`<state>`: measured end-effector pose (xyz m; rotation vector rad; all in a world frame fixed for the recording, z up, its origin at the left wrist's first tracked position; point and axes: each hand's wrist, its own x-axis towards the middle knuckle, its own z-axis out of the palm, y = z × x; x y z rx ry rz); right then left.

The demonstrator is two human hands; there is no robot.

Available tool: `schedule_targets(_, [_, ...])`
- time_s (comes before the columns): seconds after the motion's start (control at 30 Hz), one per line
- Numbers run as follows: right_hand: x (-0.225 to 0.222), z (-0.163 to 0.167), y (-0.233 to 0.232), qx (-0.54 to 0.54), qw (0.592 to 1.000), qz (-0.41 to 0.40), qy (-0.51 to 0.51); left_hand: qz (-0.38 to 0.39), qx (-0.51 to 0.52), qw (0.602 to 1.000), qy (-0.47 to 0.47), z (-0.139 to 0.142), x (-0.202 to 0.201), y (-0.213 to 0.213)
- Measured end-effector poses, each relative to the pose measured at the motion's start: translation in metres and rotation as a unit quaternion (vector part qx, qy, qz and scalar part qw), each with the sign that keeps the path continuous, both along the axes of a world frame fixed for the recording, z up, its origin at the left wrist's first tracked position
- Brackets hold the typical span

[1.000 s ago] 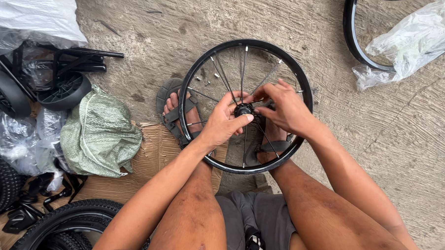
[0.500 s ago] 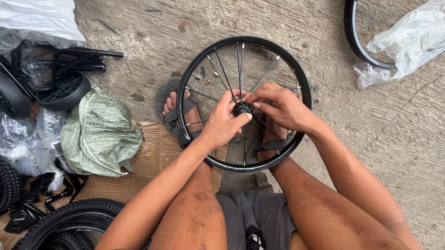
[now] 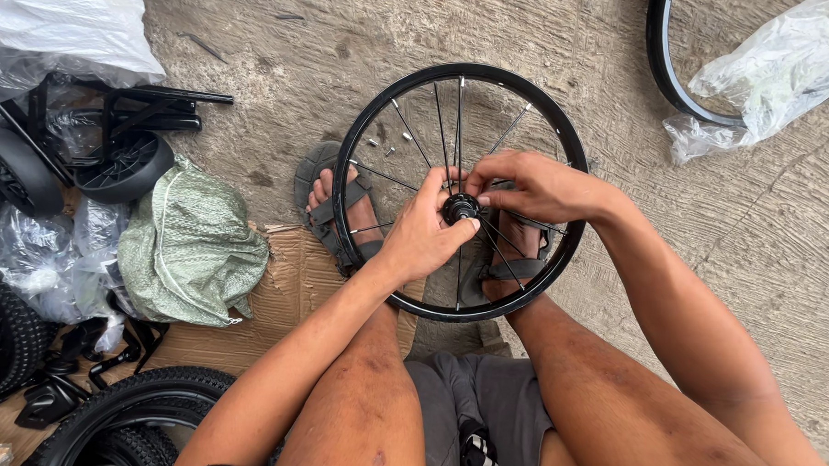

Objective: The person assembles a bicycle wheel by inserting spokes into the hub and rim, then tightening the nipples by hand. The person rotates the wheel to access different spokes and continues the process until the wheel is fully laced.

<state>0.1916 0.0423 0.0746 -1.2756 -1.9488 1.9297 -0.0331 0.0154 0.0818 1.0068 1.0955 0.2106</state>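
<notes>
left hand point(image 3: 422, 242) fingers pinching hub point(image 3: 459, 207) | right hand point(image 3: 532, 187) fingers gripping hub | wheel point(image 3: 558, 127) lying around hub | sack point(image 3: 190, 250) left of wheel

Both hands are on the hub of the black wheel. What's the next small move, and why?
Probably keep the left hand bracing the hub while the right hand turns it a little with its fingers. Both hands pinch the hub at the wheel centre, and small loose parts lie on the floor.

The rough concrete floor point(image 3: 737, 249) carries a flattened cardboard sheet point(image 3: 292, 283), a green woven sack point(image 3: 190, 250), clear plastic bags point(image 3: 767, 74), loose tyres point(image 3: 100, 428), and scattered small bolts point(image 3: 381, 147).
</notes>
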Motion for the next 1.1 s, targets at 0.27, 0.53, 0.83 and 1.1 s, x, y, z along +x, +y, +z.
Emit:
schedule_targets(0.27, [0.0,0.033,-0.004,0.018,0.997,0.034,-0.066,-0.012,0.054,0.998,-0.003,0.045,-0.003,0.005])
schedule_targets(0.53, [0.006,0.054,-0.013,-0.02,1.0,0.022,0.002,-0.045,0.049,0.998,-0.013,0.071,-0.005,0.011])
schedule_targets(0.83, [0.002,0.067,-0.034,-0.088,0.993,-0.076,-0.024,-0.055,0.03,0.997,-0.037,0.082,-0.008,0.009])
schedule_targets(1.1, [0.003,0.075,-0.035,-0.066,0.997,-0.03,-0.012,-0.086,0.062,0.994,-0.032,0.088,-0.01,0.008])
